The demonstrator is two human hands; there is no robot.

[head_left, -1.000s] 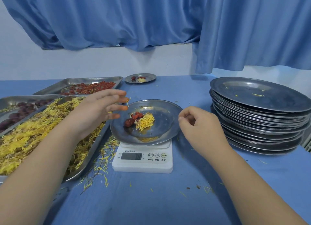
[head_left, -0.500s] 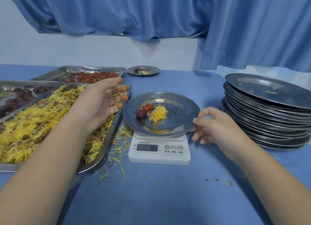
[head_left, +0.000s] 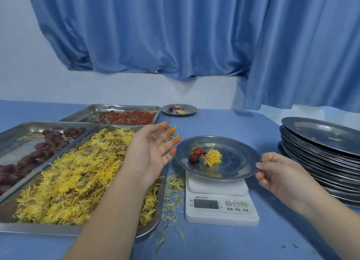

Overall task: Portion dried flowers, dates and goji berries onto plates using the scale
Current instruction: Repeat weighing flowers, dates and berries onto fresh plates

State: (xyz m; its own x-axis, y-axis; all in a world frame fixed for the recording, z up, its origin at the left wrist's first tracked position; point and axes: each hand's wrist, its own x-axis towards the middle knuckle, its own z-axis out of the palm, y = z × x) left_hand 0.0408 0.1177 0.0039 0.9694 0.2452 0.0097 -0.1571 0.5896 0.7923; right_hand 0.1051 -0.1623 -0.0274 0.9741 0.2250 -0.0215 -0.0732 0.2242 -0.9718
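Blue table (head_left: pixel 224 123); right hand (head_left: pixel 280 174) pinches the flower-and-date plate (head_left: pixel 237 158) on the scale (head_left: pixel 220 203), left hand (head_left: pixel 152 152) hovers open

before us the scale (head_left: pixel 220 215) carries a plate (head_left: pixel 239 158). left of it we see the flower tray (head_left: pixel 39 229), the date tray (head_left: pixel 48 123) further left, the goji tray (head_left: pixel 116 106) behind both. a filled plate (head_left: pixel 190 110) sits far behind; the plate stack (head_left: pixel 319 156) stands right.

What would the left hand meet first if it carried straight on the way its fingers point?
Probably the rim of the plate on the scale: the left hand points forward-right, its little finger almost at that rim. The other fingers aim over bare table toward the small far plate; depth is unclear.
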